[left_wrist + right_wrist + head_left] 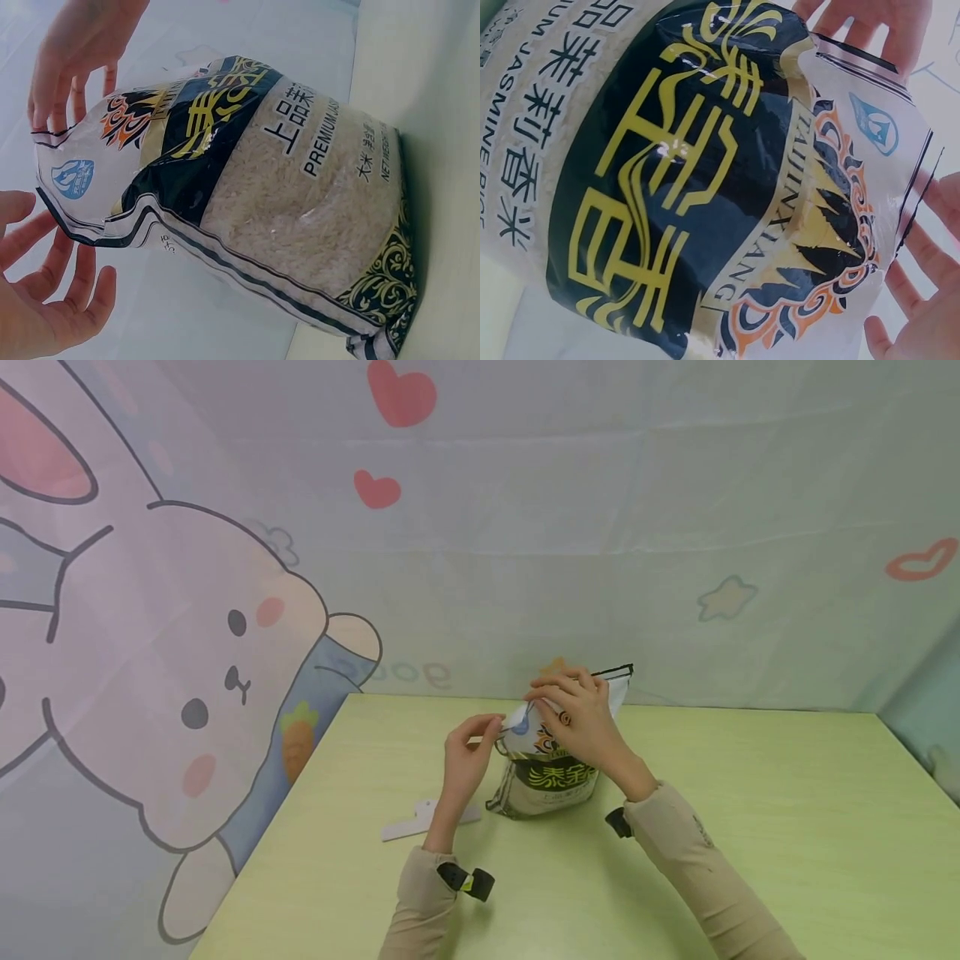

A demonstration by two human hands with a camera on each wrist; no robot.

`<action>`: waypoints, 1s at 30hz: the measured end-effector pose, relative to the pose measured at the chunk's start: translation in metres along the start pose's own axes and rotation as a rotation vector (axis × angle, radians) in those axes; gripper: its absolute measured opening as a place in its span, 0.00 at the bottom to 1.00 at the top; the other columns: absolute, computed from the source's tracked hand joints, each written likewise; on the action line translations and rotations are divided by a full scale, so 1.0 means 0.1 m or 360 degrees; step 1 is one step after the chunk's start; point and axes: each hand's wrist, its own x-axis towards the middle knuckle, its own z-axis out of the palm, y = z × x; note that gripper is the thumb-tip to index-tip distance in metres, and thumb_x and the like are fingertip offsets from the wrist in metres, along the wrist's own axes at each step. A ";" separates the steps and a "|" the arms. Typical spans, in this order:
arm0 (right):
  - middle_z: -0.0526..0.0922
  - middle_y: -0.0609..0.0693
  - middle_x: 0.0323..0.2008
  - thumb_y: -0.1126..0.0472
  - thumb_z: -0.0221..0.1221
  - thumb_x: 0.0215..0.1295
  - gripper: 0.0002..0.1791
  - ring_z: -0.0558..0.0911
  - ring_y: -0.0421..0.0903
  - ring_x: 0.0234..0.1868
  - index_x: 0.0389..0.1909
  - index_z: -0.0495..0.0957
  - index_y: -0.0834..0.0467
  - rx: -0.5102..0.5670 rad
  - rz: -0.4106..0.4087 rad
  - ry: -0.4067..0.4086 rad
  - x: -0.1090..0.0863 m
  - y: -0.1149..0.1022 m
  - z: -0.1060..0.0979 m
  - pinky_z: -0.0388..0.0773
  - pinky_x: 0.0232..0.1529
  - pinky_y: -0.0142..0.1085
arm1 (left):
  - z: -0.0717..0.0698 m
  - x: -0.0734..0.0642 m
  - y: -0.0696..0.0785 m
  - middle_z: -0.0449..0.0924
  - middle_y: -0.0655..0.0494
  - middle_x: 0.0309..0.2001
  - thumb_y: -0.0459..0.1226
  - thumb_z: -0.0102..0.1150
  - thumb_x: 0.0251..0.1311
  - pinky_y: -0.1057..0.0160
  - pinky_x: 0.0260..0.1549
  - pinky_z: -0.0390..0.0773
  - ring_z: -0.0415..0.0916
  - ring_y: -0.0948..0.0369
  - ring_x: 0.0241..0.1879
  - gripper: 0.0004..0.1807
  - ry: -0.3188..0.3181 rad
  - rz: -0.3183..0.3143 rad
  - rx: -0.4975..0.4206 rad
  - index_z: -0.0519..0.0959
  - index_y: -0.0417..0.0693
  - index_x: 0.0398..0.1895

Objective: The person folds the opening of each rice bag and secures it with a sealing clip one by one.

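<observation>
A plastic bag of jasmine rice (558, 785) stands upright on the table, its clear lower part showing the grains (300, 217). At the bag's top left corner, my left hand (467, 764) pinches the dark-edged rim between thumb and fingers. My right hand (588, 722) holds the top edge further along, thumb in front and fingers over the back. Between the hands, the white upper part with a blue drop emblem (73, 178) is drawn out. In the right wrist view, the right hand (926, 300) is at the rim; its exact contact is partly hidden.
A white, long-edged clip (423, 818) lies on the pale yellow-green table (750, 827), left of the bag and partly behind my left forearm. Behind the table hangs a printed cloth (600, 527) with a rabbit and hearts.
</observation>
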 end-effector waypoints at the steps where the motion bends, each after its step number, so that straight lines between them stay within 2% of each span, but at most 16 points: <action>1: 0.80 0.51 0.43 0.63 0.57 0.58 0.06 0.69 0.51 0.46 0.35 0.81 0.53 -0.0004 0.0006 -0.0004 0.00 -0.01 0.00 0.54 0.43 0.51 | 0.01 0.00 0.00 0.79 0.34 0.35 0.31 0.53 0.57 0.78 0.21 0.70 0.70 0.72 0.27 0.10 0.0002 -0.0002 -0.0001 0.78 0.30 0.37; 8: 0.80 0.49 0.40 0.58 0.56 0.59 0.06 0.68 0.51 0.45 0.34 0.80 0.51 -0.0039 0.0104 -0.0067 0.06 -0.07 -0.01 0.53 0.42 0.52 | 0.04 0.02 0.00 0.80 0.35 0.34 0.31 0.54 0.57 0.78 0.21 0.69 0.70 0.70 0.28 0.10 0.0007 0.0021 0.0023 0.79 0.31 0.36; 15: 0.78 0.51 0.40 0.54 0.56 0.60 0.08 0.66 0.54 0.47 0.32 0.81 0.51 -0.0081 0.0241 -0.0219 0.13 -0.15 -0.04 0.50 0.49 0.57 | 0.05 0.05 -0.02 0.79 0.36 0.34 0.32 0.55 0.56 0.77 0.21 0.70 0.70 0.73 0.27 0.10 -0.0025 0.0035 0.0057 0.79 0.33 0.37; 19: 0.77 0.51 0.40 0.55 0.56 0.59 0.06 0.66 0.55 0.47 0.31 0.81 0.51 -0.0110 0.0282 -0.0276 0.15 -0.18 -0.05 0.49 0.51 0.59 | 0.06 0.05 -0.02 0.79 0.37 0.35 0.32 0.56 0.56 0.75 0.22 0.72 0.70 0.70 0.27 0.10 -0.0053 0.0020 0.0076 0.79 0.34 0.38; 24: 0.75 0.50 0.38 0.56 0.57 0.58 0.05 0.65 0.55 0.48 0.30 0.81 0.50 -0.0152 0.0278 -0.0305 0.15 -0.18 -0.02 0.49 0.51 0.59 | 0.06 0.04 -0.02 0.78 0.38 0.36 0.33 0.56 0.56 0.73 0.24 0.74 0.72 0.63 0.30 0.11 -0.0090 -0.0010 0.0116 0.79 0.35 0.39; 30: 0.72 0.50 0.36 0.57 0.58 0.57 0.03 0.65 0.56 0.49 0.29 0.80 0.50 -0.0225 0.0199 -0.0288 0.12 -0.16 0.03 0.49 0.51 0.59 | 0.08 0.03 -0.03 0.77 0.38 0.35 0.32 0.56 0.56 0.70 0.26 0.76 0.75 0.51 0.33 0.11 -0.0090 -0.0002 0.0128 0.79 0.35 0.40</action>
